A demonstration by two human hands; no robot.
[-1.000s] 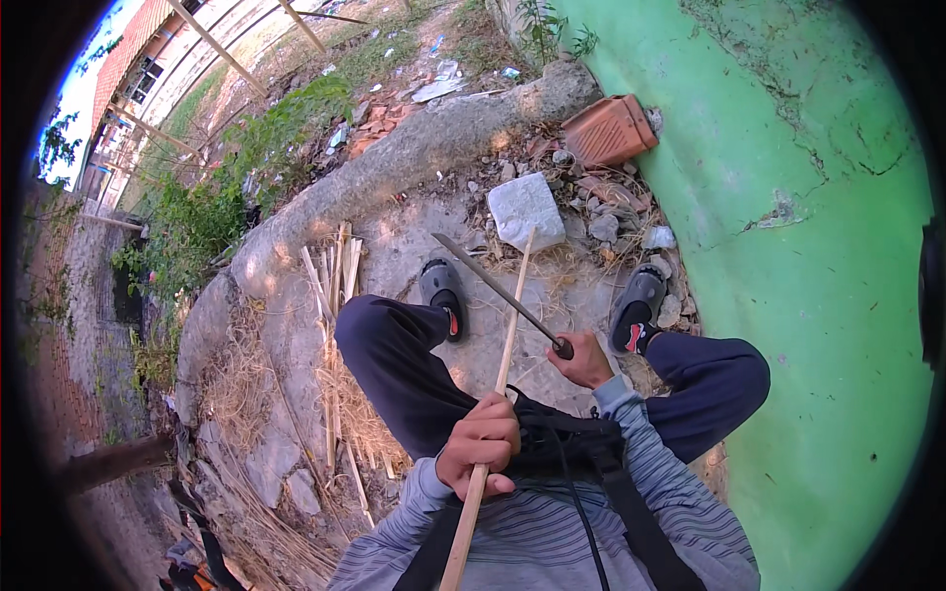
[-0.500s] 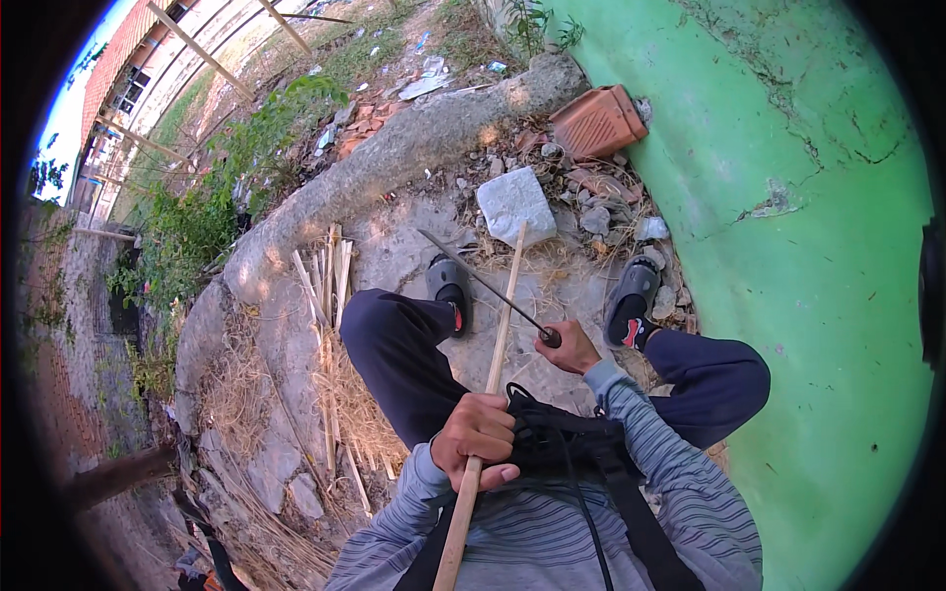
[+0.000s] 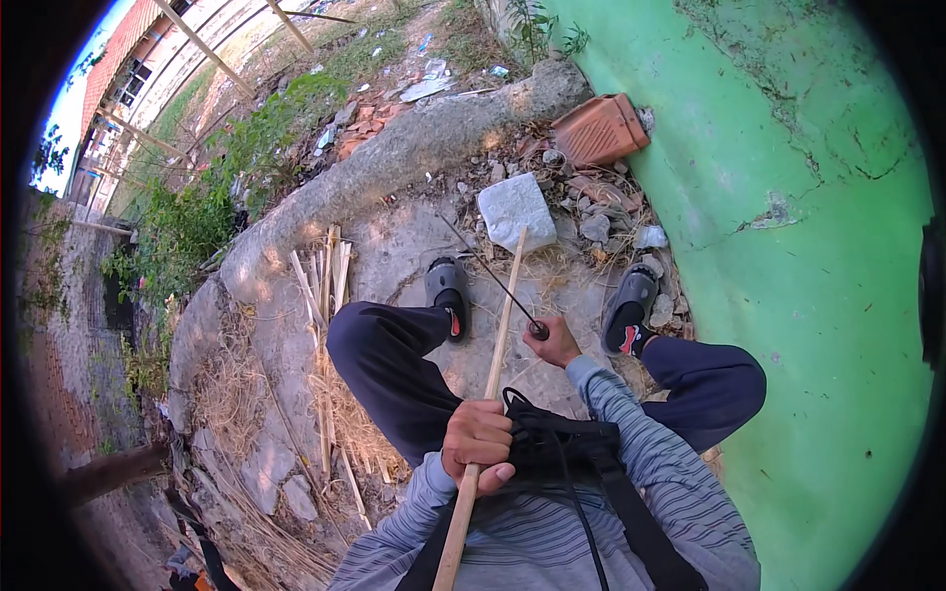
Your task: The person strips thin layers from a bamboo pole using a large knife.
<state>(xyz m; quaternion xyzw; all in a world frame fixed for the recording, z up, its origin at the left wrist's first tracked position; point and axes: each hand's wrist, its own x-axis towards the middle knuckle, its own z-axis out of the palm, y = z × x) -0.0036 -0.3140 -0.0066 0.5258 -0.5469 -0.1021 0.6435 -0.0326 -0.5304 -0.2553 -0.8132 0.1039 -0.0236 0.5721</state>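
Observation:
A long pale strip of split bamboo or wood (image 3: 502, 340) slants from my lap up to a whitish block (image 3: 516, 211) on the ground, its far end resting at the block's near edge. My left hand (image 3: 477, 440) is closed around the strip near my waist. In my right hand (image 3: 553, 342) is the dark handle of a long thin-bladed knife (image 3: 493, 277). The blade points up and left and crosses the strip; whether it touches the wood I cannot tell.
Several split strips (image 3: 330, 286) and a heap of shavings (image 3: 357, 424) lie left of my knee. A green wall (image 3: 808, 325) rises at the right. Stone rubble and an orange-brown hollow brick (image 3: 602, 130) sit beyond the block, beside a low concrete kerb (image 3: 394, 163).
My right hand has shifted slightly up and left with the knife. The blade now appears narrower, turned more edge-on. My left hand still grips the strip in nearly the same place.

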